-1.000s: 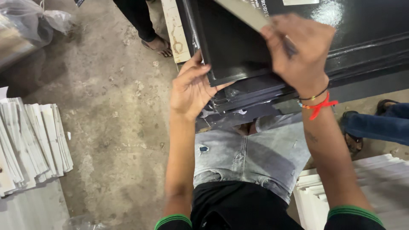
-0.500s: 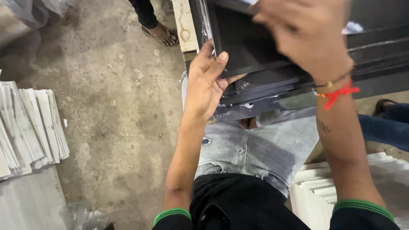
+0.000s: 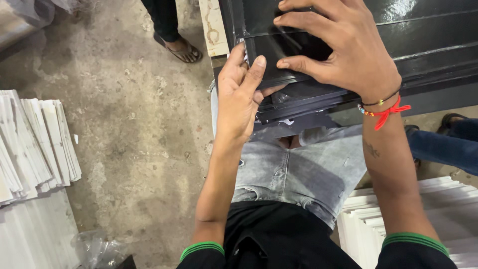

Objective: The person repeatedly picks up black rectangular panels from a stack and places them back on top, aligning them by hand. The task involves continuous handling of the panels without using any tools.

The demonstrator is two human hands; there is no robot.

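- The glossy black tile [image 3: 294, 55] lies flat on top of a stack of black tiles [image 3: 308, 102] that rests across the seated person's lap, at the stack's near left corner.
- The left hand [image 3: 241, 94] is against the left edge of the black tile; its fingers point upward along that edge and the thumb [image 3: 254, 74] presses on the tile's top face. This grip is clamped on the tile's edge.
- The right hand [image 3: 343, 45] is spread palm-down on the tile's top face, fingers apart and pointing left. It presses flat; it is not closed around anything.
- The right wrist carries a red thread [image 3: 386, 112] and a thin beaded band.
- Below the stack, grey jeans [image 3: 298, 174] cover the person's legs; the sleeves are black with green cuffs.
- A larger dark glossy panel [image 3: 428, 35] extends behind the stack toward the top right.
- A pale patterned strip [image 3: 213, 27] stands just beside the panel's left edge.
- On the concrete floor [image 3: 129, 124], bundles of white tiles [image 3: 35, 139] lie at the left; more white tiles [image 3: 428, 214] lie at the lower right.
- Another person's sandalled foot [image 3: 181, 49] stands on the floor near the top.
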